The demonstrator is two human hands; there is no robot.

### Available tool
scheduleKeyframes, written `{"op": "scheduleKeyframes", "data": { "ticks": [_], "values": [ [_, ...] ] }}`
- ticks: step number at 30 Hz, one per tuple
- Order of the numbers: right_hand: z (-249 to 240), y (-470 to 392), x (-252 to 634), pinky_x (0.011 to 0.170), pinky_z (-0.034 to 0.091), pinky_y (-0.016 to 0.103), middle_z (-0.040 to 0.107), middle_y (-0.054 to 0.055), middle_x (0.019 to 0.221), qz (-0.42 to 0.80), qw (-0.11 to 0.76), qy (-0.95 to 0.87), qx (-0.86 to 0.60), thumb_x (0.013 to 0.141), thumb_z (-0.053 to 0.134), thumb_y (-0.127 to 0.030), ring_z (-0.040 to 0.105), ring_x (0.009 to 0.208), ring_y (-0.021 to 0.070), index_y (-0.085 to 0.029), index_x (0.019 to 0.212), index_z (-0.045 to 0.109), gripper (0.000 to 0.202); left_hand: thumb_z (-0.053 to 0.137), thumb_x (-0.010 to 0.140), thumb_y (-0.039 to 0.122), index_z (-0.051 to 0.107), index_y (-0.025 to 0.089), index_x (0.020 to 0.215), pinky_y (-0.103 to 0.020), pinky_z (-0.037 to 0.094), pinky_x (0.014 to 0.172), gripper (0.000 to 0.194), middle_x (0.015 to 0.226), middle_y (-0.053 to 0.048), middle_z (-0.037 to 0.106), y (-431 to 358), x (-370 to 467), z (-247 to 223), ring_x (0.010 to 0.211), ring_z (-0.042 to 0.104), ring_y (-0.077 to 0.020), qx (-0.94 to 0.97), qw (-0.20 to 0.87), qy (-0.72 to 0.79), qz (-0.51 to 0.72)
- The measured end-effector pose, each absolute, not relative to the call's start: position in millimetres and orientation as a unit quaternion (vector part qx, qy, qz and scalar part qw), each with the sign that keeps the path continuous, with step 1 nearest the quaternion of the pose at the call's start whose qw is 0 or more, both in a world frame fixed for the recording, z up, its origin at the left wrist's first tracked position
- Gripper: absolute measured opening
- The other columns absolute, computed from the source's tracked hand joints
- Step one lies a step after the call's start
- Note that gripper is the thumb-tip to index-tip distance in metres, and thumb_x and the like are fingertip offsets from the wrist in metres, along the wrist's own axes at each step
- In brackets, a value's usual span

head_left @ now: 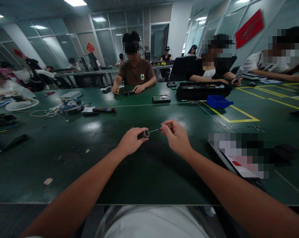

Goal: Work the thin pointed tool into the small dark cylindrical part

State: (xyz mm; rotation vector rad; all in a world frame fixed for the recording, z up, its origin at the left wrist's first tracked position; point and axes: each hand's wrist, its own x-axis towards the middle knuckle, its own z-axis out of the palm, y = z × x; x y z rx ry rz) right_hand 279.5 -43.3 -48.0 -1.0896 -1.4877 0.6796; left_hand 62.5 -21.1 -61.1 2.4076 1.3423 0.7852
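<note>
My left hand point(132, 141) grips a small dark cylindrical part point(146, 134) whose round, light-rimmed end faces me and slightly right. Between the fingers of my right hand point(175, 135) is a thin screwdriver point(155, 130) with a red section near its handle. Its metal shaft points left, and the tip is at or very near the part's round end; contact cannot be made out. Both hands are held over the green table point(149, 178), and the fingers hide much of the part and of the handle.
A blue bin point(217, 101) and a long black casing point(204, 91) lie back right, near small screws point(256, 128). A circuit board point(161, 99) is ahead. Tools point(103, 109) and cables point(70, 106) sit back left. A white-and-black object point(235, 162) lies right. Several people sit around.
</note>
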Motion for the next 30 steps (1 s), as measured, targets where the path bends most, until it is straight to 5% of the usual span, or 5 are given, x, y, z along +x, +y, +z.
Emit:
{"op": "scheduleKeyframes", "data": {
  "ticks": [8,14,20,24,30],
  "values": [
    [-49.4,-45.1,279.3,0.057,0.041,0.032,0.059,-0.001,0.061,0.242,0.505,-0.66,-0.501,0.097,0.047,-0.047,0.057,0.057,0.0168,-0.022,0.087,0.064,0.032,0.071,0.086,0.025,0.067,0.023,0.124,-0.042,0.048,0.096,0.038,0.115,-0.006,0.071,-21.0,63.3,-61.7,0.106,0.063,-0.0247,0.836,0.146,0.461,0.261],
    [-53.5,-42.0,281.7,0.07,0.047,0.035,0.067,0.002,0.081,0.265,0.52,-0.66,-0.474,0.098,0.044,-0.034,0.064,0.077,0.0203,-0.024,0.119,0.06,0.028,0.071,0.087,0.026,0.065,0.023,0.126,-0.042,0.048,0.095,0.04,0.116,-0.006,0.071,-20.8,61.7,-62.4,0.105,0.064,-0.024,0.827,0.15,0.466,0.275],
    [-52.3,-45.0,281.5,0.063,0.043,0.034,0.062,0.0,0.069,0.23,0.488,-0.68,-0.497,0.101,0.039,-0.048,0.06,0.064,0.0194,-0.025,0.102,0.066,0.035,0.071,0.087,0.025,0.067,0.022,0.124,-0.042,0.048,0.096,0.038,0.116,-0.007,0.071,-20.0,61.2,-62.5,0.107,0.064,-0.0245,0.835,0.146,0.459,0.267],
    [-54.6,-45.0,279.6,0.069,0.045,0.035,0.065,0.002,0.082,0.233,0.511,-0.672,-0.483,0.099,0.045,-0.039,0.062,0.073,0.0197,-0.026,0.115,0.057,0.024,0.07,0.087,0.026,0.065,0.024,0.126,-0.042,0.047,0.097,0.04,0.118,-0.006,0.07,-17.4,59.2,-65.4,0.109,0.063,-0.0242,0.834,0.14,0.46,0.271],
    [-60.3,-30.4,279.1,0.074,0.052,0.037,0.064,0.003,0.082,0.403,0.6,-0.541,-0.43,0.089,0.057,-0.048,0.061,0.073,0.0182,-0.023,0.091,0.059,0.025,0.069,0.089,0.026,0.063,0.025,0.13,-0.04,0.047,0.098,0.042,0.119,-0.005,0.069,-18.0,58.1,-62.9,0.11,0.061,-0.0225,0.841,0.128,0.436,0.292]
  ]
}}
